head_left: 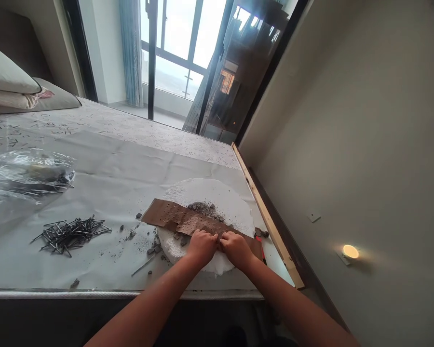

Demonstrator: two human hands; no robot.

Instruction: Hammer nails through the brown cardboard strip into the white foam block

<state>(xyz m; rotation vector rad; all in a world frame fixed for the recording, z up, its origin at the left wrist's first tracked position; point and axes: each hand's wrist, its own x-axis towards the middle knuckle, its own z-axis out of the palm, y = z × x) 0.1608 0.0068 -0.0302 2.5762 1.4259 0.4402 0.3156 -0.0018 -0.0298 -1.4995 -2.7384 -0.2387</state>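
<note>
A long brown strip [195, 221] dotted with small holes lies slantwise across a round white foam disc [235, 202]. On the strip's near edge, my left hand [203, 246] and my right hand [234, 246] are side by side, fingers curled and pinching it between them. Dark grey crumbs [204, 208] are scattered on the disc beyond the strip, and grey lumps [155, 248] lie at its left. A hammer [261, 234] with a red and black handle sits at the disc's right, partly under the strip.
A pile of nails [72, 233] and a clear plastic bag [29, 176] lie on the grey sheet [104, 188] at the left. One nail [143, 265] is near the front. A wooden bar [267, 214] runs along the right edge, beside the wall.
</note>
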